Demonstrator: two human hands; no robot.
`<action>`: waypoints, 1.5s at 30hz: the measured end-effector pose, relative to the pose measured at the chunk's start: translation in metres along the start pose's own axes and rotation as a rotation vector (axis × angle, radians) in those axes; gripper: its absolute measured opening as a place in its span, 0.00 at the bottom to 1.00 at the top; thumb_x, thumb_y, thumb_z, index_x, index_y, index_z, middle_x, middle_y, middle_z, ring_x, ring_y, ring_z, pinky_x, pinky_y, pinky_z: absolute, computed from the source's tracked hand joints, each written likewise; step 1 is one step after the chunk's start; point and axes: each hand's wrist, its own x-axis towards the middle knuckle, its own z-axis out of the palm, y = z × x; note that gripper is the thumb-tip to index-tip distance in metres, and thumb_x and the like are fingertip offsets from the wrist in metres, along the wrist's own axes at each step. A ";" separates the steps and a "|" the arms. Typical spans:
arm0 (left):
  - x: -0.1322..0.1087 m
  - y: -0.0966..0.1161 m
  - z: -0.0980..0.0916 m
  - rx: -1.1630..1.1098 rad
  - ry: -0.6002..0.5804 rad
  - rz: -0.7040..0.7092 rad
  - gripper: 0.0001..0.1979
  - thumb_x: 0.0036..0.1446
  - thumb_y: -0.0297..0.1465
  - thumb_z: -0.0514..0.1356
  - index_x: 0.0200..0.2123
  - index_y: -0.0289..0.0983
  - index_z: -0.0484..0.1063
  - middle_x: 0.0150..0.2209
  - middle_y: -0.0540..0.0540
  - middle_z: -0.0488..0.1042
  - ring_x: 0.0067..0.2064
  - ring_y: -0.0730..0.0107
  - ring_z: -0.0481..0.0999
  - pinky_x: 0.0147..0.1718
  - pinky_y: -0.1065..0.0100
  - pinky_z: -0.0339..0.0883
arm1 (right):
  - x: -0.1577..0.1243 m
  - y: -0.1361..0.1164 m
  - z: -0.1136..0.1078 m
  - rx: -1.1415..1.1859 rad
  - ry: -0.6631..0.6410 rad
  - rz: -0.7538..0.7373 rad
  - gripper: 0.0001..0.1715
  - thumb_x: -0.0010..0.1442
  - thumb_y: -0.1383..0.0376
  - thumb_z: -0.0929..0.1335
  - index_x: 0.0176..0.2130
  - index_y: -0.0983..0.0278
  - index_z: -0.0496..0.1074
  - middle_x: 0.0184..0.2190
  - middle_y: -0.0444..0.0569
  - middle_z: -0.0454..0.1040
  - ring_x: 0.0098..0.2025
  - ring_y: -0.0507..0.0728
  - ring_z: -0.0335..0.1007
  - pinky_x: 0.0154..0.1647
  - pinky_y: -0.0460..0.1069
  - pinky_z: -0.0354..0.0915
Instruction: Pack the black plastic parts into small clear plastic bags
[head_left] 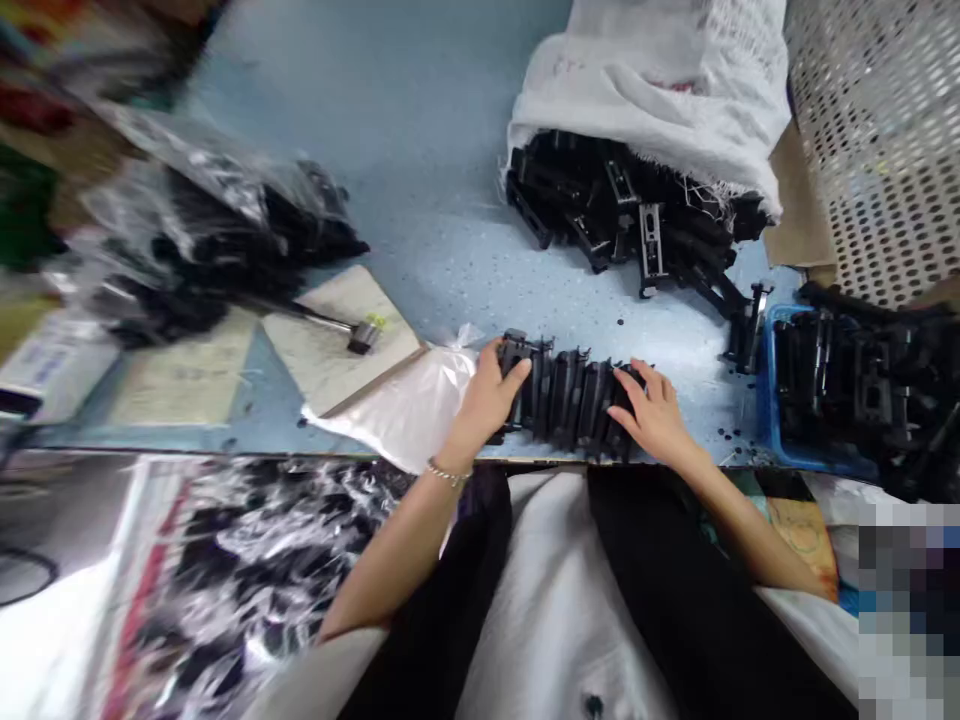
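A row of narrow black plastic parts (570, 395) stands side by side near the table's front edge, in front of my body. My left hand (487, 400) grips the left end of this row, its thumb on top and its fingers round the outer part. At the other end, my right hand (656, 415) holds the row with thumb and fingers curved over the last parts. A clear plastic bag (420, 405) lies flat just left of my left hand.
A white woven sack (660, 80) spills black parts at the back right. More fill a blue basket (772, 400) at right. A hammer-like tool (337, 325) rests on a pale board (345, 365) at left, near bagged black parts (217, 230). A perforated white crate (885, 140) stands far right.
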 end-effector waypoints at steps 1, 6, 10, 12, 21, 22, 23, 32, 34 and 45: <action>-0.005 0.001 0.012 -0.077 -0.015 -0.042 0.30 0.55 0.48 0.68 0.54 0.37 0.69 0.50 0.41 0.75 0.56 0.54 0.74 0.61 0.53 0.65 | 0.005 0.012 -0.004 0.023 0.005 -0.009 0.31 0.70 0.55 0.62 0.68 0.62 0.61 0.68 0.63 0.58 0.67 0.71 0.57 0.68 0.71 0.57; -0.022 0.009 0.050 -0.481 -0.075 -0.232 0.28 0.55 0.53 0.66 0.48 0.38 0.69 0.39 0.46 0.78 0.37 0.64 0.79 0.36 0.64 0.76 | 0.022 0.060 -0.022 0.130 0.034 -0.054 0.28 0.69 0.63 0.60 0.67 0.59 0.62 0.68 0.60 0.59 0.69 0.68 0.56 0.68 0.71 0.58; -0.017 0.014 0.043 -0.671 -0.093 -0.324 0.24 0.55 0.50 0.66 0.43 0.37 0.71 0.37 0.44 0.80 0.36 0.63 0.81 0.33 0.65 0.77 | 0.020 0.076 -0.031 0.163 0.012 -0.076 0.26 0.70 0.64 0.60 0.65 0.57 0.65 0.69 0.58 0.58 0.70 0.67 0.55 0.68 0.71 0.58; -0.012 0.014 0.032 -0.711 -0.158 -0.403 0.23 0.58 0.50 0.61 0.44 0.35 0.72 0.36 0.42 0.80 0.35 0.62 0.81 0.30 0.66 0.76 | 0.019 0.072 -0.035 0.120 0.054 -0.044 0.24 0.70 0.64 0.61 0.62 0.57 0.69 0.70 0.58 0.57 0.71 0.69 0.54 0.68 0.72 0.57; -0.050 0.046 -0.004 -0.567 -0.881 -0.581 0.21 0.61 0.44 0.58 0.50 0.36 0.75 0.31 0.42 0.82 0.25 0.61 0.79 0.23 0.63 0.73 | 0.033 -0.051 -0.064 0.136 -0.036 -0.561 0.30 0.70 0.56 0.66 0.68 0.60 0.61 0.66 0.60 0.64 0.70 0.66 0.59 0.67 0.64 0.64; -0.057 0.049 -0.008 -0.526 -0.974 -0.611 0.22 0.62 0.46 0.57 0.47 0.35 0.77 0.29 0.41 0.81 0.25 0.59 0.79 0.26 0.62 0.74 | 0.033 -0.063 -0.062 0.127 -0.096 -0.638 0.28 0.71 0.57 0.65 0.66 0.61 0.63 0.64 0.60 0.67 0.67 0.65 0.63 0.65 0.63 0.66; -0.062 0.051 -0.014 -0.501 -1.039 -0.634 0.23 0.62 0.47 0.56 0.45 0.34 0.78 0.28 0.40 0.81 0.27 0.57 0.80 0.29 0.60 0.75 | 0.031 -0.071 -0.058 0.122 -0.145 -0.685 0.26 0.71 0.58 0.65 0.64 0.63 0.65 0.61 0.61 0.71 0.63 0.65 0.68 0.63 0.62 0.68; -0.066 -0.004 -0.068 0.407 0.057 0.174 0.19 0.62 0.44 0.60 0.44 0.37 0.81 0.45 0.37 0.77 0.50 0.51 0.77 0.52 0.52 0.71 | 0.009 -0.053 -0.033 0.855 -0.164 0.056 0.30 0.59 0.46 0.74 0.52 0.62 0.74 0.43 0.53 0.81 0.40 0.60 0.80 0.44 0.56 0.75; -0.060 -0.017 -0.069 0.590 0.124 0.289 0.13 0.61 0.38 0.60 0.39 0.36 0.80 0.42 0.37 0.76 0.48 0.52 0.76 0.53 0.52 0.70 | 0.013 -0.059 -0.024 1.205 -0.157 0.223 0.30 0.55 0.46 0.76 0.49 0.61 0.75 0.41 0.51 0.82 0.39 0.59 0.80 0.45 0.56 0.74; -0.023 -0.011 -0.107 -0.193 0.037 -0.190 0.12 0.47 0.39 0.67 0.26 0.35 0.75 0.23 0.50 0.72 0.25 0.74 0.67 0.26 0.71 0.60 | 0.056 -0.133 0.017 1.900 -0.530 0.386 0.22 0.57 0.52 0.75 0.45 0.64 0.77 0.49 0.54 0.81 0.39 0.56 0.80 0.36 0.48 0.73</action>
